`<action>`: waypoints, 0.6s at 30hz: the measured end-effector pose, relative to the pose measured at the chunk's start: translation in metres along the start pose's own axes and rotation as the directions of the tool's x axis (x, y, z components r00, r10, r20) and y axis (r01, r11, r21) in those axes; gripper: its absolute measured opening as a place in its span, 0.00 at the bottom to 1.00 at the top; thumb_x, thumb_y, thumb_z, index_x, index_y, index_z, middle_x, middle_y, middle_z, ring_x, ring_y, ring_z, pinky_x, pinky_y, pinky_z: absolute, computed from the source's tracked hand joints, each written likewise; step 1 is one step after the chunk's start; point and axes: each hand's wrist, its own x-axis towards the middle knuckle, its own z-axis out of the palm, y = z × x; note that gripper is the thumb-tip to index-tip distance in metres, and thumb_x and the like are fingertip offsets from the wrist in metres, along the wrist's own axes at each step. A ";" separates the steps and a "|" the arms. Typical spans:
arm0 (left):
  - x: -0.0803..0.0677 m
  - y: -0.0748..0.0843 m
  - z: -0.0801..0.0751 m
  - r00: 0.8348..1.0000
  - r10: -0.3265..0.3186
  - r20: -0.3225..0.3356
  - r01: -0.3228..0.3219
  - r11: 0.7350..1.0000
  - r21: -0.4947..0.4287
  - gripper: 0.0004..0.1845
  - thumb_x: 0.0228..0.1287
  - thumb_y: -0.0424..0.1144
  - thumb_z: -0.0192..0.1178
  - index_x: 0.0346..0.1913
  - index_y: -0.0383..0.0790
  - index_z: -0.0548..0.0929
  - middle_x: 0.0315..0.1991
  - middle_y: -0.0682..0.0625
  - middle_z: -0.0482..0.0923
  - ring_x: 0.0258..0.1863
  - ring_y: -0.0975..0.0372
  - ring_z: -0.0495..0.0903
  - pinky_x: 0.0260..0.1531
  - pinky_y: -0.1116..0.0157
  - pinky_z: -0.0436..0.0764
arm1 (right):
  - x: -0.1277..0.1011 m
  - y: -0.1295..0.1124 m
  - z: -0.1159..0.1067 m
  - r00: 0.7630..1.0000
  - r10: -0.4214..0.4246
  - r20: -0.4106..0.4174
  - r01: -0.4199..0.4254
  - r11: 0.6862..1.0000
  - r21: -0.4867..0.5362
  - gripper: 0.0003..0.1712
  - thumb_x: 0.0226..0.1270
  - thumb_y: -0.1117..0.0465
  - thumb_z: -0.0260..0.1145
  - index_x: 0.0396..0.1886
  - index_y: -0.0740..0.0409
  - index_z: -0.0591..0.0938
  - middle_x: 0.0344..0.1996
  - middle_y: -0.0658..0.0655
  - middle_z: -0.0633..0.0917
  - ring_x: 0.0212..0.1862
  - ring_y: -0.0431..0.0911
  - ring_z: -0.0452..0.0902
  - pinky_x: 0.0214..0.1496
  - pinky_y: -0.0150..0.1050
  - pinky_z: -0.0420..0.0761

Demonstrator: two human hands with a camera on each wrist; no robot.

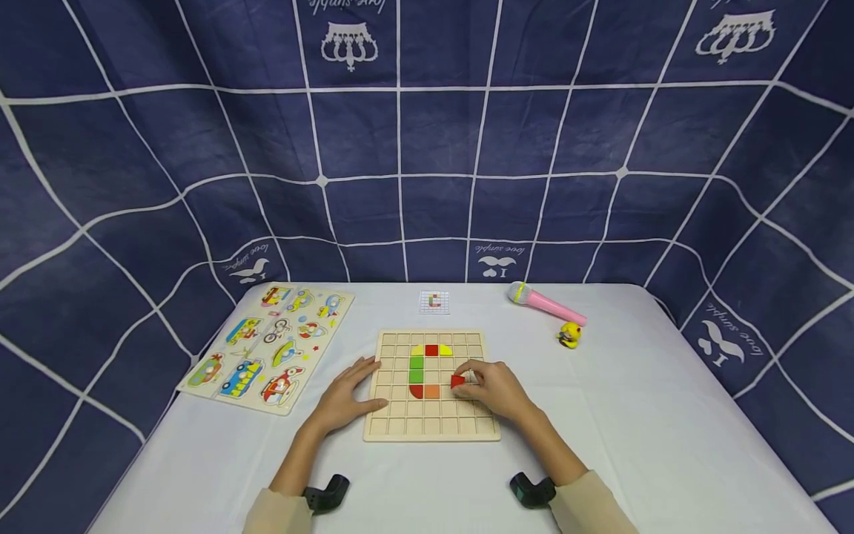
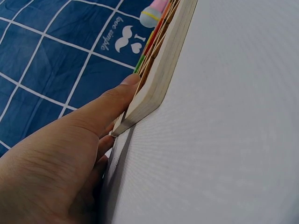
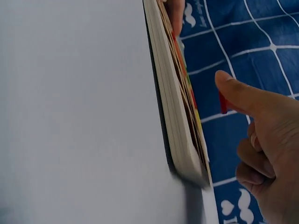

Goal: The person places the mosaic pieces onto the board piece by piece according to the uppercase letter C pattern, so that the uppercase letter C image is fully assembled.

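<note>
Head view, frame centre: left hand (image 1: 347,397) flat, fingers straight against square wooden grid board (image 1: 400,426), likely steadying it. Right hand (image 1: 497,389) pinching small red wooden tile (image 1: 457,381) over grid, right of coloured C-shape.

Two bare hands, beige sleeves, a black camera mount at each wrist

The left hand (image 1: 347,397) and right hand (image 1: 497,389) are uncovered, with no rings, watch or gloves showing in any view, and the fingernails are short and plain. Both forearms are bare up to loose, light beige fabric sleeves (image 1: 590,504), pushed back well above the wrists. Under each forearm sits a small matte black angular plastic camera mount (image 1: 327,493), a chunky block with a bent, elbow-like shape; the right one (image 1: 532,489) matches it. No cables or markings are visible on them.
</note>
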 end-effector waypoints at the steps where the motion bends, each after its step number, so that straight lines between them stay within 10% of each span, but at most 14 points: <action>1: 0.000 0.000 0.000 1.000 0.002 -0.001 -0.002 1.000 0.001 0.46 0.43 0.61 0.68 0.66 0.47 0.67 0.69 0.50 0.58 0.70 0.52 0.49 0.64 0.45 0.51 | 0.002 -0.001 0.004 1.000 0.000 0.012 0.000 1.000 0.002 0.15 0.50 0.49 0.72 0.37 0.48 0.84 0.08 0.40 0.61 0.14 0.31 0.50 0.14 0.27 0.53; 18: 0.001 -0.001 0.001 1.000 0.003 -0.012 -0.003 1.000 0.009 0.46 0.42 0.61 0.69 0.66 0.47 0.68 0.68 0.50 0.59 0.70 0.53 0.50 0.64 0.45 0.51 | 0.006 0.001 0.023 0.996 0.006 0.084 0.001 0.997 -0.079 0.16 0.50 0.45 0.71 0.36 0.46 0.84 0.08 0.40 0.60 0.14 0.33 0.49 0.17 0.28 0.52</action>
